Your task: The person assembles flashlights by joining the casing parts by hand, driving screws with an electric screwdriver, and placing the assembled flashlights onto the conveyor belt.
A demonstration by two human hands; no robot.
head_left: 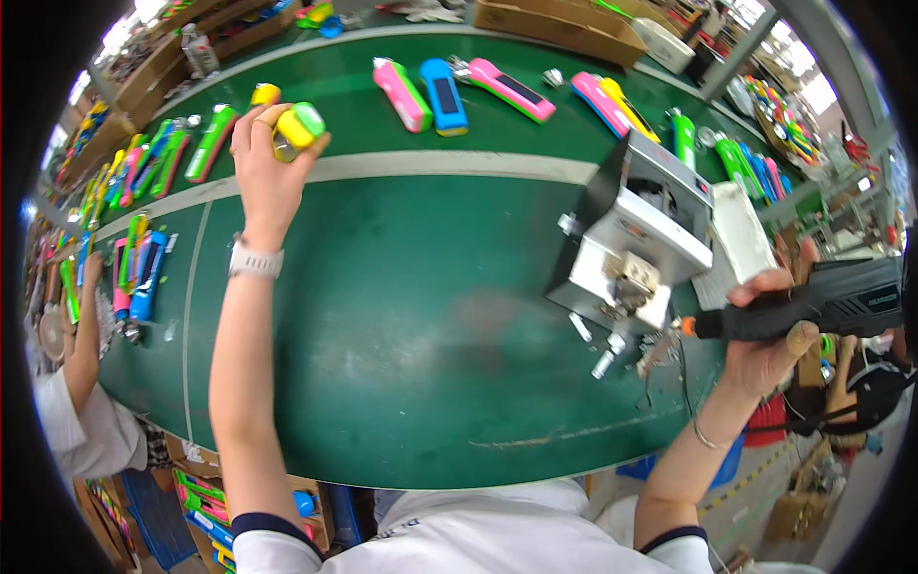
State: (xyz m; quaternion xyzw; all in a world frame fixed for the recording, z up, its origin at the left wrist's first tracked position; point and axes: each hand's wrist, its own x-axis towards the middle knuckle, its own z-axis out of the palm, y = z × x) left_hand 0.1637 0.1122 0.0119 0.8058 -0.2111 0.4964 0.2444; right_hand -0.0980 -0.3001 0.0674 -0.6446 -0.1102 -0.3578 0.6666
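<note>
My left hand (pixel 268 165) reaches to the far left of the green table, its fingers closed around a yellow and green plastic casing (pixel 304 122). The end of the casing points toward me, so most of its length is hidden. On the right, my right hand (pixel 765 330) grips a black electric screwdriver (pixel 827 298) held nearly level. Its orange-collared tip points left, close to a silver and black screw feeder (pixel 636 230). Another yellow piece (pixel 266 94) shows just beyond my left fingers; whether it is separate I cannot tell.
Pink, green and blue casings (pixel 445 98) lie along the far strip behind a pale rail (pixel 449 165). More casings (pixel 143 273) are heaped at the left, beside a co-worker's arm (pixel 84 330). A white tray (pixel 741 234) stands right of the feeder, and small scraps (pixel 602 364) lie before it.
</note>
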